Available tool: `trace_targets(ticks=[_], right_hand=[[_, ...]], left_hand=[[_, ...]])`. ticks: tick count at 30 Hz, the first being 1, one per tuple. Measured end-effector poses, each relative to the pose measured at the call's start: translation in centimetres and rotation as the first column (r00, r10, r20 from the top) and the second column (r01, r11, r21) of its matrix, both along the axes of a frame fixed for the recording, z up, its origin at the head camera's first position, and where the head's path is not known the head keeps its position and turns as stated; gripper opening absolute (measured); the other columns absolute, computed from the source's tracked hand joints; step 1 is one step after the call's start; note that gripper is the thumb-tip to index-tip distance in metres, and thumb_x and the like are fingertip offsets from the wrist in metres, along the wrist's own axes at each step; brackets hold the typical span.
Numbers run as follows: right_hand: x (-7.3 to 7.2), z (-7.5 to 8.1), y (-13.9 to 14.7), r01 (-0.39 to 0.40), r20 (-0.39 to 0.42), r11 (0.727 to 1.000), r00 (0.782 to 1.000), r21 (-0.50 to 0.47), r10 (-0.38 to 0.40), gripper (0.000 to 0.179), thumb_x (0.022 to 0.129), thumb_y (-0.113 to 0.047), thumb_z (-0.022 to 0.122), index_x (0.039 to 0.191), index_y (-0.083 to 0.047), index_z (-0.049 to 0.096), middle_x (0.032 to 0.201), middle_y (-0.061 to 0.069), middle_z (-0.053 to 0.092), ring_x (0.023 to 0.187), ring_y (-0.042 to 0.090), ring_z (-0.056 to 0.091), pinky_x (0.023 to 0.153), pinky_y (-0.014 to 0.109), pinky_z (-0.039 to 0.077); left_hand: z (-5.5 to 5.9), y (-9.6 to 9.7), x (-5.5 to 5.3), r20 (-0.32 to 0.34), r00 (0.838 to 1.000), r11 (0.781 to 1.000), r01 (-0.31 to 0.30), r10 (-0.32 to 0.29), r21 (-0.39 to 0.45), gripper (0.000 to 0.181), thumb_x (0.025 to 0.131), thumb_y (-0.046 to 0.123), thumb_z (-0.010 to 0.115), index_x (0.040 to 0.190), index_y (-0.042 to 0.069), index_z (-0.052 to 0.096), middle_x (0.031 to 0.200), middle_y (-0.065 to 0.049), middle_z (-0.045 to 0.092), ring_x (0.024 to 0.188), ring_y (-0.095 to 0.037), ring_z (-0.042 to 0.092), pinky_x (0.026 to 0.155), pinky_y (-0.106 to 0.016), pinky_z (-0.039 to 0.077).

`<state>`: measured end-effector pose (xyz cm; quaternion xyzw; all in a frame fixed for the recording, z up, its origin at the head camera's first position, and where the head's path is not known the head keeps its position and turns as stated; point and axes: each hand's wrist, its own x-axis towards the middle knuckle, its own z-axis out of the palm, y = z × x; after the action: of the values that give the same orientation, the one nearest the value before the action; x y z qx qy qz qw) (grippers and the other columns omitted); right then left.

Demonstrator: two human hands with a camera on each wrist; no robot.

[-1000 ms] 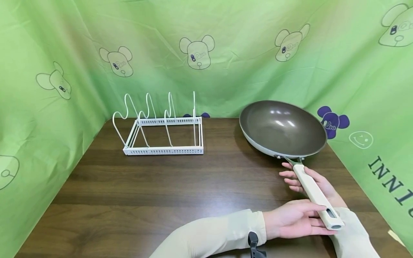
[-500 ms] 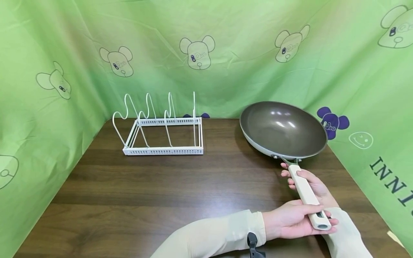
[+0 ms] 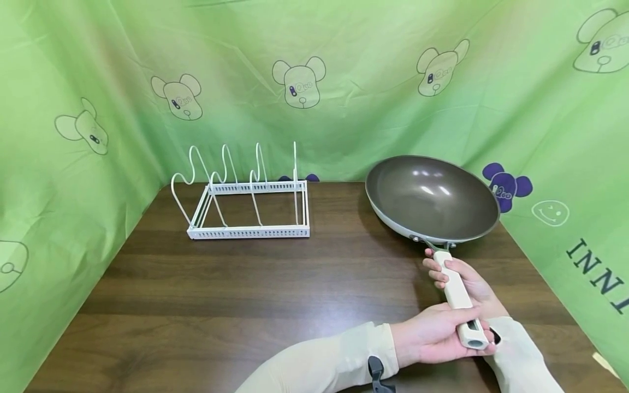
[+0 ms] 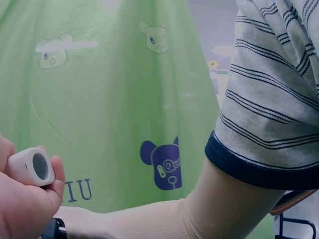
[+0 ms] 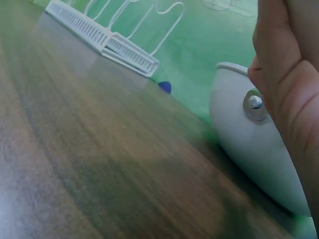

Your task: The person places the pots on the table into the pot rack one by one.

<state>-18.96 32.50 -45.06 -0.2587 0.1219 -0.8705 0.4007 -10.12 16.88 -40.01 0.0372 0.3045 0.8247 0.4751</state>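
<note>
A wok (image 3: 432, 199) with a dark grey inside and pale outside is at the right of the table, its cream handle (image 3: 456, 289) pointing towards me. My right hand (image 3: 472, 284) grips the handle from below near the wok, thumb along its top and fingertips curling up on the left. At the handle's hollow end, my left hand (image 3: 437, 333) holds it, thumb above and fingers underneath. That round end (image 4: 40, 167) also shows in the left wrist view. In the right wrist view a rivet (image 5: 255, 102) marks the wok's pale wall, partly hidden behind my hand.
A white wire pan rack (image 3: 248, 233) with several upright dividers stands at the back left of the brown wooden table (image 3: 221, 284). Green printed cloth (image 3: 344, 131) encloses the back and sides, close behind the wok.
The handle's end has swung left, and both hands have gone with it. My right fingers have curled closer round the handle. The wok's bowl has barely shifted; the rack stays put.
</note>
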Motion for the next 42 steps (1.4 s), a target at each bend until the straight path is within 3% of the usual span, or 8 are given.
trace_targets(ticks=[6, 20, 28, 35, 42], right_hand=[[0.2, -0.2, -0.2, 0.032, -0.001, 0.999, 1.0, -0.003, -0.032, 0.041, 0.105, -0.001, 0.014, 0.141, 0.003, 0.034, 0.116, 0.017, 0.05, 0.097, 0.02, 0.054, 0.092, 0.033, 0.053], [-0.2, -0.9, -0.6, 0.082, -0.062, 0.996, 0.995, -0.033, -0.084, 0.042, 0.104, 0.003, 0.013, 0.14, 0.006, 0.034, 0.112, 0.019, 0.049, 0.092, 0.022, 0.05, 0.092, 0.036, 0.054], [0.1, -0.1, -0.7, 0.107, -0.126, 0.994, 0.986, -0.01, -0.107, 0.043, 0.103, 0.005, 0.013, 0.14, 0.004, 0.035, 0.113, 0.019, 0.051, 0.093, 0.021, 0.05, 0.09, 0.034, 0.054], [0.2, 1.0, -1.2, 0.109, -0.17, 0.994, 0.979, -0.007, -0.109, 0.042, 0.102, 0.007, 0.015, 0.139, 0.002, 0.033, 0.112, 0.018, 0.05, 0.09, 0.021, 0.046, 0.088, 0.034, 0.054], [0.5, 2.0, -1.7, 0.098, -0.171, 0.995, 0.98, -0.022, -0.1, 0.041, 0.102, 0.008, 0.018, 0.14, 0.002, 0.033, 0.112, 0.019, 0.051, 0.093, 0.026, 0.049, 0.087, 0.035, 0.054]], left_hand=[[0.2, -0.4, -0.3, -0.05, 0.997, 0.998, 0.064, -0.065, -0.021, 0.017, 0.105, 0.001, 0.033, 0.097, 0.011, 0.044, 0.079, -0.004, 0.049, 0.075, -0.012, 0.05, 0.117, -0.056, 0.021], [-0.6, -1.0, -0.9, -0.073, 0.992, 0.993, 0.093, -0.098, -0.073, 0.018, 0.105, 0.001, 0.035, 0.095, 0.011, 0.045, 0.079, -0.003, 0.051, 0.073, -0.011, 0.051, 0.116, -0.057, 0.022], [-0.4, -1.4, -0.7, -0.12, 0.985, 0.99, 0.119, -0.128, -0.079, 0.022, 0.105, 0.001, 0.034, 0.091, 0.012, 0.047, 0.078, -0.002, 0.052, 0.073, -0.012, 0.053, 0.115, -0.059, 0.023], [-0.1, -2.1, -0.4, -0.192, 0.969, 0.987, 0.149, -0.157, -0.058, 0.028, 0.105, -0.002, 0.033, 0.086, 0.012, 0.049, 0.078, -0.001, 0.052, 0.072, -0.01, 0.056, 0.113, -0.063, 0.024], [0.1, -3.0, -0.1, -0.265, 0.947, 0.983, 0.185, -0.182, -0.016, 0.027, 0.105, -0.003, 0.032, 0.091, 0.014, 0.047, 0.079, 0.002, 0.052, 0.073, -0.009, 0.057, 0.113, -0.064, 0.023]])
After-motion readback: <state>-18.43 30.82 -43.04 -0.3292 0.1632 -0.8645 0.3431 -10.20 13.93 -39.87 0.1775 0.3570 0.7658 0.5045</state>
